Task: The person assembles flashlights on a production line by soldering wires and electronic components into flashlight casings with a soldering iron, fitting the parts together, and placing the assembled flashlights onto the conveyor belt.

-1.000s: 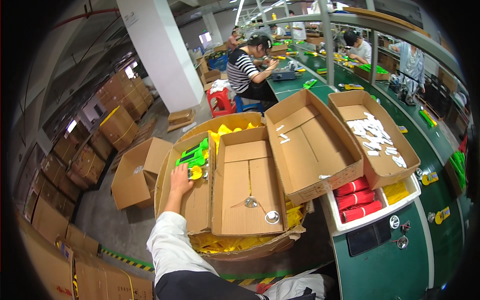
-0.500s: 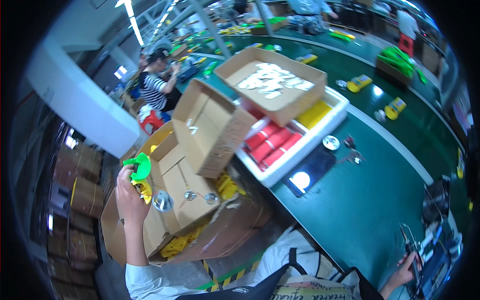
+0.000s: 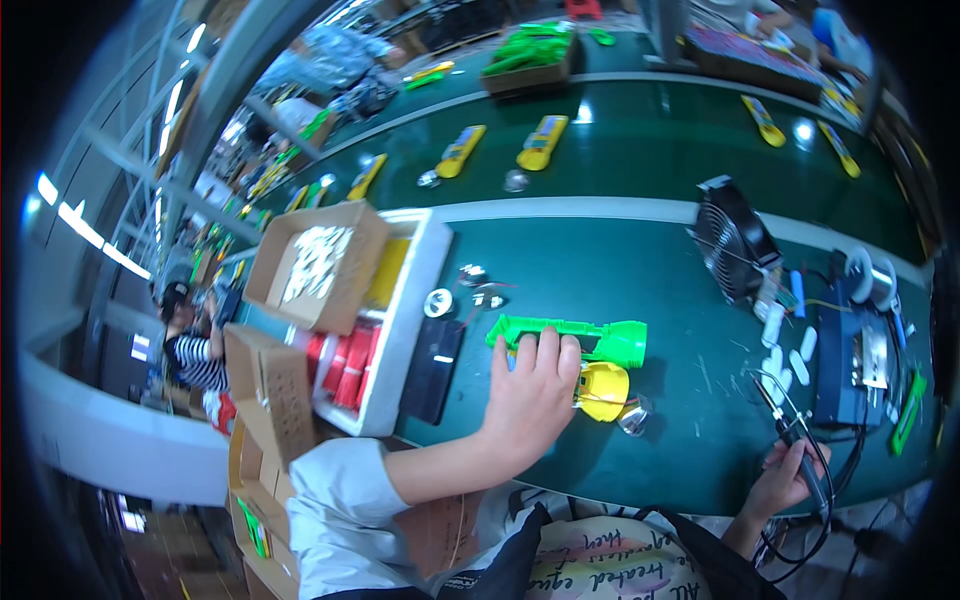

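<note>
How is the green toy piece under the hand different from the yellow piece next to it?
The green piece is long and lies flat across the green table; the yellow piece is short and rounded. The left hand rests its fingers on the green piece, while the yellow piece sits beside that hand with thin wires on it. Both look like bright plastic.
</note>
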The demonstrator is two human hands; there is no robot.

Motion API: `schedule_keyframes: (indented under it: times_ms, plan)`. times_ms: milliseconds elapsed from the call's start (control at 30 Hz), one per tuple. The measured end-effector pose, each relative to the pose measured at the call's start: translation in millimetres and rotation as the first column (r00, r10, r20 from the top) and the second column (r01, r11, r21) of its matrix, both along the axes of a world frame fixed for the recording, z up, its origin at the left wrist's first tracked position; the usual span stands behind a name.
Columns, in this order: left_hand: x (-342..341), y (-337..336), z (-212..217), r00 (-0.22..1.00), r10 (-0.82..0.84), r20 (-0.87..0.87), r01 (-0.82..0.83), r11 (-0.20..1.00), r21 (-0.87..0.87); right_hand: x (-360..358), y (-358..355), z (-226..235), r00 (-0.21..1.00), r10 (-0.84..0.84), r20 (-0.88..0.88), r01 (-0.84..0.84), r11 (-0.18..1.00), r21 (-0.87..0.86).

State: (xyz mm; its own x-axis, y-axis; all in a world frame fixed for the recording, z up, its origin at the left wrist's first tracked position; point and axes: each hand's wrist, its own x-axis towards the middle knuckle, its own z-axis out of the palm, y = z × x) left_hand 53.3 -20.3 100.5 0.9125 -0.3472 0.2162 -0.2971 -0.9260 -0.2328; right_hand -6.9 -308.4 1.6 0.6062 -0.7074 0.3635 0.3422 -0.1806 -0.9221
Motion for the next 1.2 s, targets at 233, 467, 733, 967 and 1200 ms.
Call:
schedule_keyframes:
  times_ms: [233,467,733,967,1200]
  plan:
    - [11,-30,-39,0.964,0.022,-0.264,-0.054,0.992,-0.118,3,1,4,0.999,-0.028,0.025,0.027,0.998,0.051]
    - [14,64,-6,0.964,0.062,-0.26,-0.238,0.639,-0.731,9,3,-1,0.997,-0.071,0.044,0.065,0.99,0.123]
    - [55,56,-54,0.868,-0.141,-0.476,-0.382,0.423,-0.822,20,18,15,0.998,0.043,-0.052,-0.043,0.999,-0.005]
    - [40,38,-60,0.853,-0.222,-0.472,-0.369,0.383,-0.847,54,29,42,0.982,0.163,-0.091,-0.164,0.986,-0.001]
    - [4,25,-46,0.958,-0.043,-0.284,-0.224,0.509,-0.831,99,62,58,0.922,0.375,-0.099,-0.381,0.923,-0.051]
